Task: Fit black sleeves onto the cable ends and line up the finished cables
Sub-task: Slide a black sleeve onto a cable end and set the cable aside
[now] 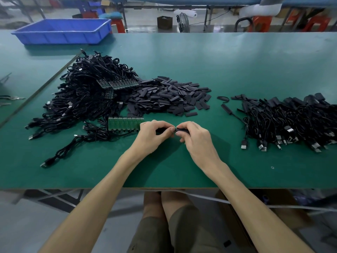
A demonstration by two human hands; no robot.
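Observation:
My left hand (153, 133) and my right hand (194, 136) meet at the middle of the green table (182, 57). My left hand pinches a cable end, mostly hidden by its fingers. My right hand pinches a black sleeve (181, 130) against that end. A heap of loose black sleeves (169, 96) lies just beyond my hands. To the left a big tangle of bare cables (85, 95) carries small green boards, and a row of green boards (125, 123) lies beside my left hand. The sleeved cables (288, 121) lie in a pile at the right.
A blue plastic bin (62, 31) stands at the table's far left corner. One sleeved cable (235, 115) lies apart, left of the right pile. Loose USB plugs (43, 164) trail toward the front left. Red stools and a fan stand on the floor behind.

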